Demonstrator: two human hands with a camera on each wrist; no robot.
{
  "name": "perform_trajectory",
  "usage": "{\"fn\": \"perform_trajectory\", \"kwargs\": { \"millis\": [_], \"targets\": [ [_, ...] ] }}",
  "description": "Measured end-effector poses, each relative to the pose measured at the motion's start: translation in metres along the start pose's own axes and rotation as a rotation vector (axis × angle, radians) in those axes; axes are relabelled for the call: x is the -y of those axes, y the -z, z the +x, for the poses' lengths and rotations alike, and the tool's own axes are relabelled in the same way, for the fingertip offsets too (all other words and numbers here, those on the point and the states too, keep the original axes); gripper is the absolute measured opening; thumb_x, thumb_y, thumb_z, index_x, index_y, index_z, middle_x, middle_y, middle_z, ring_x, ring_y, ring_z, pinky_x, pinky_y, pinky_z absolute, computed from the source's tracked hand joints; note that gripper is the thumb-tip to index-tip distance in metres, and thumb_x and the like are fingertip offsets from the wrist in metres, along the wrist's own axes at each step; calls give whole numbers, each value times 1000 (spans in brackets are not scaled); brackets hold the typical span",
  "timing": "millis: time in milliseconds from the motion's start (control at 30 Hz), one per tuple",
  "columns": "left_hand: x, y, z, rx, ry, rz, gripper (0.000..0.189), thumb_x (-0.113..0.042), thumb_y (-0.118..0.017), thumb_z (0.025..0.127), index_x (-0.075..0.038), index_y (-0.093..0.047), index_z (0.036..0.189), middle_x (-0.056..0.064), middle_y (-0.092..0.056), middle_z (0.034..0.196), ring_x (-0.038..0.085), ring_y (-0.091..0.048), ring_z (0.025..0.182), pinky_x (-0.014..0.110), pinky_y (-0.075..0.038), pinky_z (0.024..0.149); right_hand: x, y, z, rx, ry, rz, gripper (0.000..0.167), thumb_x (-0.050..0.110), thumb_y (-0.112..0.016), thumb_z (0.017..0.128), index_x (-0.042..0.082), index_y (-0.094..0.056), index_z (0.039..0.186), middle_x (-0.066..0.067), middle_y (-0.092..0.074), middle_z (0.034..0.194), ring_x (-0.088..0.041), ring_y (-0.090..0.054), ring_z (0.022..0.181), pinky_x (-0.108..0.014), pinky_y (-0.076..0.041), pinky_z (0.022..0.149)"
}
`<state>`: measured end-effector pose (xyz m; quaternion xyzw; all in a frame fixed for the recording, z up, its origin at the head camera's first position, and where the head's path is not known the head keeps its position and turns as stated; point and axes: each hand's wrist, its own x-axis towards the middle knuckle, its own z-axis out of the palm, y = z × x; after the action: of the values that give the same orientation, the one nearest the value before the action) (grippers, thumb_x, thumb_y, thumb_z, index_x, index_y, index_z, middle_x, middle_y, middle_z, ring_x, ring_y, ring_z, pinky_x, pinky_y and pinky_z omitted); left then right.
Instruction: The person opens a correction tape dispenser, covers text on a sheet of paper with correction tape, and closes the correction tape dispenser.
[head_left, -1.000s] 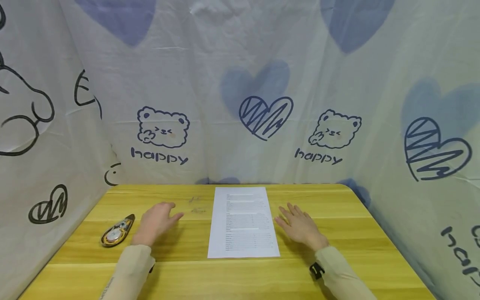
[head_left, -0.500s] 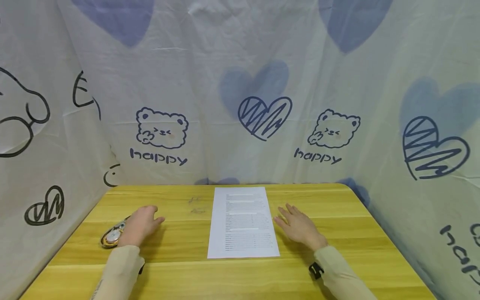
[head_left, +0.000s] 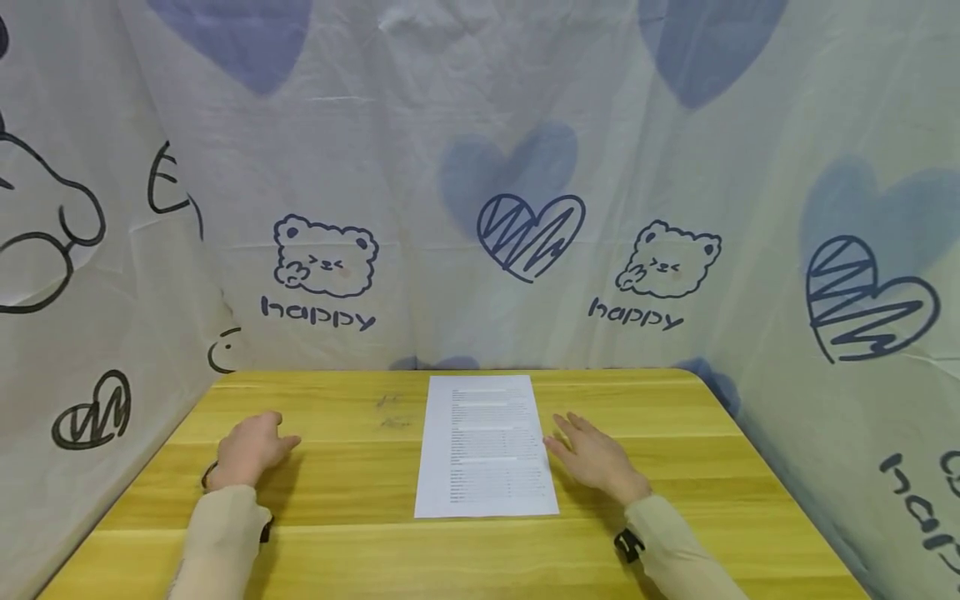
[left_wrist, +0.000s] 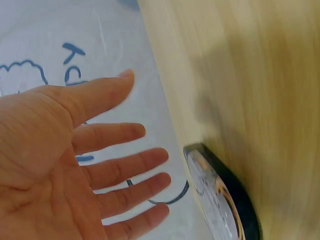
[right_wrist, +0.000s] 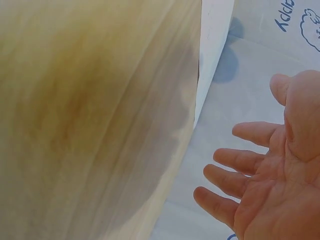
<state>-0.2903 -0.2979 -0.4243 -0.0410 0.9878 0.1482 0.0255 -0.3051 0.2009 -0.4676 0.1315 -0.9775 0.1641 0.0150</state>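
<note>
My left hand [head_left: 250, 451] hovers over the left part of the table, fingers spread and nothing in them. Beneath it lies a teardrop-shaped correction tape [left_wrist: 216, 196] with a dark casing and clear cover. In the head view the hand hides most of the correction tape, leaving a dark edge on its left. A printed white sheet of paper [head_left: 486, 492] lies flat at the table's middle. Just right of the sheet is my right hand [head_left: 596, 460], its fingers extended and holding nothing; the right wrist view shows its palm [right_wrist: 280, 200] above the wood.
The yellow wood-grain table [head_left: 360, 550] has rounded far corners. Faint grey marks [head_left: 393, 422] show on its surface left of the sheet. A pale curtain [head_left: 420, 208] printed with hearts and bears surrounds the back and sides.
My left hand has moved left and slightly toward me, from beside the correction tape to over it, covering most of it. The right hand has barely shifted; the paper stays put.
</note>
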Motion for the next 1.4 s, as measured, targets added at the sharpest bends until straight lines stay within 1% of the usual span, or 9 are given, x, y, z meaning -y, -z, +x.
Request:
{"fn": "perform_trajectory", "kwargs": {
  "millis": [100,233,333,467,600,733,1000,1167,1400],
  "targets": [
    [5,1,-2,42,25,-19,62,-30,-63,94,13,-45,136,38,-49,132,58,-49,113,68,-44,84,0,0,-1,-6,-7,7,64,49,-40,103,8,-37,151,-21,-36,155,-39,-36,142,-59,-33,113],
    [12,-1,-5,80,38,-37,55,-31,-64,93,12,-52,126,37,-56,120,56,-53,102,67,-45,78,1,1,-2,-15,-5,14,65,50,-41,103,8,-36,152,-21,-38,154,-39,-37,141,-59,-33,113],
    [17,0,-6,90,67,-50,49,-29,-65,92,10,-54,120,37,-56,115,54,-54,95,64,-45,73,2,1,-2,-16,0,21,65,50,-41,102,8,-36,152,-21,-39,153,-39,-38,141,-59,-34,113],
    [23,1,-6,97,100,-74,49,-24,-66,90,9,-52,123,42,-51,120,59,-51,98,65,-44,75,3,2,-2,-13,-3,26,65,49,-42,102,8,-34,152,-20,-38,154,-39,-37,141,-58,-34,113],
    [28,1,-6,99,109,-90,39,-19,-66,88,7,-54,114,42,-51,117,58,-51,98,65,-43,75,3,1,-1,-11,-9,26,65,49,-42,102,9,-33,153,-20,-38,154,-38,-37,142,-58,-34,113],
    [32,-1,-6,107,117,-99,35,-12,-58,89,7,-52,118,42,-50,119,60,-50,100,65,-43,75,3,-1,0,-10,-8,23,65,50,-41,102,10,-34,153,-18,-38,154,-37,-38,142,-58,-34,113],
    [34,-4,-4,118,136,-102,45,-8,-50,92,8,-44,134,45,-43,130,66,-43,107,69,-41,79,3,-3,0,-41,11,5,62,49,-43,102,6,-45,146,-20,-46,149,-37,-44,137,-56,-38,111],
    [38,-6,-3,108,140,-106,49,-8,-51,91,9,-41,136,46,-42,131,68,-41,108,71,-40,81,4,-3,0,-60,16,-1,58,49,-45,102,6,-54,140,-19,-53,143,-37,-51,132,-56,-43,107],
    [38,-8,-3,48,128,-126,57,-16,-61,87,12,-43,133,46,-45,124,67,-42,103,70,-41,79,3,-3,1,-79,19,0,55,48,-47,101,6,-59,135,-16,-60,136,-35,-56,126,-54,-46,103]
  ]
}}
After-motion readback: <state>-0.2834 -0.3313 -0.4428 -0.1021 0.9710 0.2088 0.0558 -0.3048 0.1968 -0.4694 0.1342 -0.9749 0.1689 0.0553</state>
